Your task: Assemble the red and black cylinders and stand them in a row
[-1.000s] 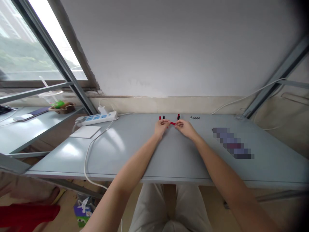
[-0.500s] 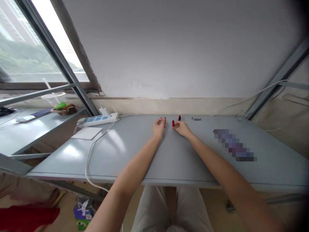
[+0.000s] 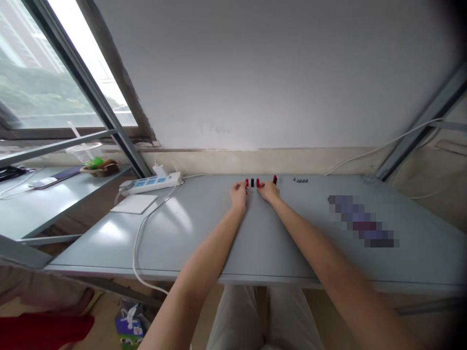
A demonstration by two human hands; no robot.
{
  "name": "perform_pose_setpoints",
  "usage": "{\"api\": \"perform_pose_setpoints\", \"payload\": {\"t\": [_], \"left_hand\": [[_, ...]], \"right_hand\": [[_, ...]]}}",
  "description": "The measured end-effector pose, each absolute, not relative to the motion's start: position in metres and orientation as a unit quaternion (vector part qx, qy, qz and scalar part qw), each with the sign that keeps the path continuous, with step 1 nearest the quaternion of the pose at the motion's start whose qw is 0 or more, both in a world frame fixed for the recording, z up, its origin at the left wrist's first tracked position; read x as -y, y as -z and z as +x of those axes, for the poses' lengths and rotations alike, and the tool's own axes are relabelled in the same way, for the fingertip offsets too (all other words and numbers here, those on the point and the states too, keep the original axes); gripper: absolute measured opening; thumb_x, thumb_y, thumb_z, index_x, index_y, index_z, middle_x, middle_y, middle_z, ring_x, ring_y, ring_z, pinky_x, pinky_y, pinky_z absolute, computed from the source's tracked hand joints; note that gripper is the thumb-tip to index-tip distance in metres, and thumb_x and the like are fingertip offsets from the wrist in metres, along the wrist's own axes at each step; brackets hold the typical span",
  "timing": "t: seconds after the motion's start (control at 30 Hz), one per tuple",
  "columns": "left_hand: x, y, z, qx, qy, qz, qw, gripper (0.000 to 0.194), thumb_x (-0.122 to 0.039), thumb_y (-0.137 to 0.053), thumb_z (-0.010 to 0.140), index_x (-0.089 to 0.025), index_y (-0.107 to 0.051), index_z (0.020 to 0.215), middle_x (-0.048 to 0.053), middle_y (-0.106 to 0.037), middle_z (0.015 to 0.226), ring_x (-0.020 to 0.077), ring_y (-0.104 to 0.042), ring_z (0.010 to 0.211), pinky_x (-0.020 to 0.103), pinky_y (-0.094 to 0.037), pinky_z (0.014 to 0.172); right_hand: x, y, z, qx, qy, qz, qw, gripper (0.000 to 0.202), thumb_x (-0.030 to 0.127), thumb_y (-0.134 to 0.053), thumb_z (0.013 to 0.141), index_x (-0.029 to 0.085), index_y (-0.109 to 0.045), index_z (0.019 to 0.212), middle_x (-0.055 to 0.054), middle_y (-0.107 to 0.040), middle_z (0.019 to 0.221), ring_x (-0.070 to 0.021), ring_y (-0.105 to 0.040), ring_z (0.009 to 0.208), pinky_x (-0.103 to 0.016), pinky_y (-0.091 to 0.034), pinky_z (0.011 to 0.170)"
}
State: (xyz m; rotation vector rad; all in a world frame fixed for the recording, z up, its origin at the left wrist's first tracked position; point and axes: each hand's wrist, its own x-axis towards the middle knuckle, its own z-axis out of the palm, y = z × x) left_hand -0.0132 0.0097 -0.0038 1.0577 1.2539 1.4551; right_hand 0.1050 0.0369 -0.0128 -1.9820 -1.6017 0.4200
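Near the back edge of the grey table (image 3: 204, 233), my left hand (image 3: 239, 195) has its fingers pinched at a small upright red piece (image 3: 247, 183). Just right of that piece stands a small black cylinder (image 3: 252, 183), untouched by either hand. My right hand (image 3: 269, 192) grips a second red cylinder (image 3: 258, 183) between its fingertips, on the other side of the black one. Behind my right hand is a red and black piece (image 3: 275, 179), partly hidden by the hand.
Several tiny dark pieces (image 3: 302, 181) lie in a row to the right. Further right is a blurred-out flat object (image 3: 361, 221). At left are a white power strip (image 3: 155, 183), a white sheet (image 3: 134, 204) and a loose white cable (image 3: 135, 243).
My right hand has moved left with its red cylinder, closer to my left hand. The black cylinder now stands free between the hands. The view has shifted slightly.
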Motion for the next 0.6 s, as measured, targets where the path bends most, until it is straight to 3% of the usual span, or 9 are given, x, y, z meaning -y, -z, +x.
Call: {"api": "perform_pose_setpoints", "payload": {"t": [0.2, 0.4, 0.5, 0.6], "left_hand": [[-0.009, 0.003, -0.012, -0.509, -0.591, 0.459, 0.426, 0.014, -0.026, -0.047, 0.080, -0.015, -0.054, 0.073, 0.003, -0.059, 0.067, 0.0086, -0.049, 0.052, 0.023, -0.041, 0.056], [0.002, 0.000, 0.005, -0.480, -0.503, 0.658, 0.291, 0.018, -0.027, -0.047, 0.082, -0.015, -0.059, 0.077, 0.003, -0.061, 0.066, 0.0118, -0.056, 0.062, 0.024, -0.044, 0.064], [0.008, -0.001, 0.020, -0.450, -0.367, 0.786, 0.212, 0.019, -0.025, -0.050, 0.079, -0.017, -0.061, 0.093, 0.005, -0.066, 0.083, 0.0153, -0.059, 0.075, 0.027, -0.045, 0.072], [0.010, -0.002, 0.034, -0.450, -0.255, 0.845, 0.132, 0.042, -0.023, -0.051, 0.078, -0.018, -0.049, 0.120, 0.010, -0.062, 0.108, 0.0212, -0.057, 0.097, 0.032, -0.044, 0.084]], "right_hand": [[-0.031, 0.009, 0.108, 0.618, -0.132, -0.728, 0.266, 0.023, 0.031, -0.061, 0.072, 0.022, -0.067, 0.093, -0.007, -0.068, 0.098, -0.0230, -0.059, 0.097, -0.037, -0.041, 0.084], [-0.007, 0.009, 0.150, 0.648, -0.084, -0.703, 0.280, 0.022, 0.029, -0.061, 0.072, 0.019, -0.067, 0.092, -0.006, -0.068, 0.091, -0.0207, -0.061, 0.088, -0.031, -0.043, 0.078], [0.005, 0.013, 0.175, 0.635, -0.063, -0.703, 0.313, 0.018, 0.026, -0.057, 0.075, 0.018, -0.067, 0.088, -0.006, -0.068, 0.088, -0.0195, -0.061, 0.086, -0.029, -0.044, 0.076], [0.009, 0.018, 0.188, 0.624, -0.038, -0.707, 0.331, 0.018, 0.024, -0.053, 0.078, 0.018, -0.068, 0.084, -0.007, -0.068, 0.088, -0.0196, -0.060, 0.086, -0.030, -0.044, 0.077]]}}
